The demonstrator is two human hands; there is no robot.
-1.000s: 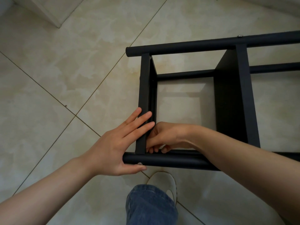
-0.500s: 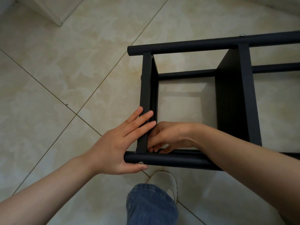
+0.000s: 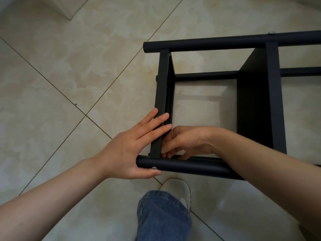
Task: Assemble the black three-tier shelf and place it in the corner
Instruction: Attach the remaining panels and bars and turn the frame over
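**Desk:** What is on the left of your feed?

**Me:** Pale marbled floor tiles point(image 3: 52, 84) with thin brown joints, and the corner of a white unit point(image 3: 69, 7) at the far left. A bare forearm comes in from the near left and ends in my left grip point(image 3: 132, 146).

**Desk:** Its state?

**Me:** Open. I see the fingers point(image 3: 156, 122) straight and flat across the edge of the end panel point(image 3: 162, 87). The thumb lies against the near tube point(image 3: 191, 166), just beside a silver screw head point(image 3: 154, 168).

**Desk:** Where is the black shelf point(image 3: 246, 119)?

**Me:** On its side on the floor, right of centre, running out past the right edge. The end panel spans from the near tube to the far tube point(image 3: 225, 42). Nearer than the near tube I see a denim knee point(image 3: 163, 218) and a white shoe point(image 3: 180, 186).

**Desk:** And the right grip point(image 3: 184, 141)?

**Me:** It sits just inside the end panel, at the corner the panel makes with the near tube. Its fingers curl down into that corner and the tips are hidden. I cannot tell whether it is closed on something or on nothing.

**Desk:** Further right?

**Me:** A second panel point(image 3: 274, 94) stands parallel to the first, and another screw point(image 3: 271, 33) sits on the far tube above it.
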